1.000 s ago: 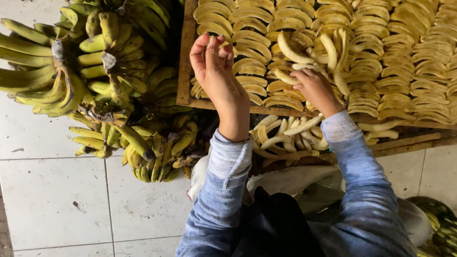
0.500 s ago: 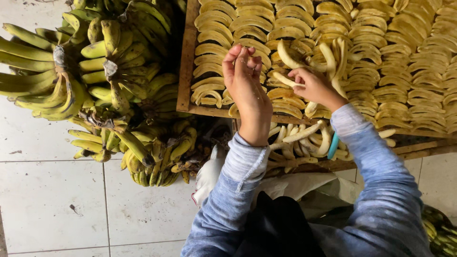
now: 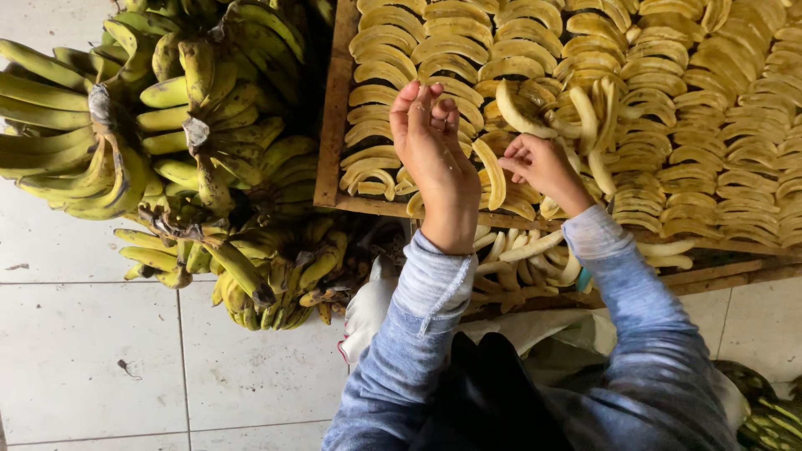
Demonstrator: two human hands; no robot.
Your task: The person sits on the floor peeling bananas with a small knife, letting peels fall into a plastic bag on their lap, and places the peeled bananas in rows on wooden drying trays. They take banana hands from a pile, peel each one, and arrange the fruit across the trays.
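Peeled bananas [image 3: 493, 171] lie under both raised wrists: left hand [image 3: 430, 142] loosely spread, right hand [image 3: 543, 163] pinching one.

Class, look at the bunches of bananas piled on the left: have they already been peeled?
No. The banana bunches on the left keep their green-yellow skins and stalks, while only the pale slices on the wooden tray by the hands are peeled.

Pale yellow peeled bananas [image 3: 535, 250], green-yellow bunches [image 3: 125, 134]
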